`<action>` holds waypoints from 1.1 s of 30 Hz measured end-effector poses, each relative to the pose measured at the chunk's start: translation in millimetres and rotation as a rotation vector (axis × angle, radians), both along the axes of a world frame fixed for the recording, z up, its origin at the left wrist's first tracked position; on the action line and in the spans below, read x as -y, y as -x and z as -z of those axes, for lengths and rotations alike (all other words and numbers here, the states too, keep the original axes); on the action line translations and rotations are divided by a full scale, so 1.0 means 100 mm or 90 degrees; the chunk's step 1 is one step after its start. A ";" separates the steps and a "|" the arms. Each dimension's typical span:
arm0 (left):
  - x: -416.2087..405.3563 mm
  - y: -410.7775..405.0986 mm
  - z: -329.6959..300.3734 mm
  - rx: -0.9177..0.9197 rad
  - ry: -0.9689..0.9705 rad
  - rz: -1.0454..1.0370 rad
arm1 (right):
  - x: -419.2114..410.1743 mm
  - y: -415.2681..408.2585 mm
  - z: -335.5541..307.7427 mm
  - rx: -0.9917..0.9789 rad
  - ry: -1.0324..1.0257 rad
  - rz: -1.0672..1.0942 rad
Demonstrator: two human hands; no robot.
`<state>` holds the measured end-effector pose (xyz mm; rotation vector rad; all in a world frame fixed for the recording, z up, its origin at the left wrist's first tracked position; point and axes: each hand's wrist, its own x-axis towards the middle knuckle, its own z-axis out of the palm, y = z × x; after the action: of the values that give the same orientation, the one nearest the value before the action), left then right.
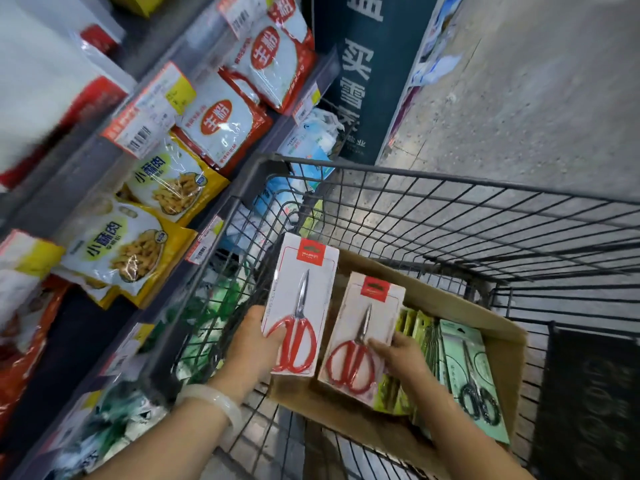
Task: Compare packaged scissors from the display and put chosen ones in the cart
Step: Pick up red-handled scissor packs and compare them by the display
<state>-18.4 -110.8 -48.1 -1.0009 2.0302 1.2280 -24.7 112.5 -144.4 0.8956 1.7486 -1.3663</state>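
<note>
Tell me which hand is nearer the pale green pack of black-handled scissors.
Right. The right hand holds a red-handled pack just left of the green pack; the left hand is farther left.

A single head-worn wide-angle view looks steeply down, tilted, from close above a wire shopping cart (450,216), with store shelving (104,157) along its left edge and concrete aisle floor (536,98) upper right.
</note>
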 end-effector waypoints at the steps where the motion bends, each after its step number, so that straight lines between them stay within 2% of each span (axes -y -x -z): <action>1: 0.00 -0.01 -0.06 -0.009 -0.014 0.001 | -0.07 0.01 -0.14 -0.023 0.012 0.006; 7: 0.04 -0.25 -0.46 -0.090 -0.067 -0.048 | -0.05 0.10 -0.95 -0.182 0.079 -0.032; 12: 0.31 -0.65 -0.90 -0.229 -0.071 -0.143 | 0.53 0.07 -1.59 -0.325 0.101 -0.141; 17: 0.79 -1.50 -1.37 -0.322 -0.036 -0.223 | 1.20 -0.38 -2.17 -0.388 0.155 -0.269; 21: 1.09 -2.57 -1.58 -0.372 0.014 -0.318 | 1.74 -1.13 -2.58 -0.440 0.230 -0.391; 26: 1.35 -4.23 -1.80 -0.408 0.018 -0.466 | 2.42 -2.42 -2.75 -0.437 0.290 -0.547; 33: 1.49 -6.53 -2.25 -0.455 0.148 -0.708 | 3.44 -4.47 -3.01 -0.425 0.379 -0.780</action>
<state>635.0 -259.5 176.4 -2.2214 2.1462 2.1565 421.9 -231.6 156.5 -0.9510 1.6190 -1.1671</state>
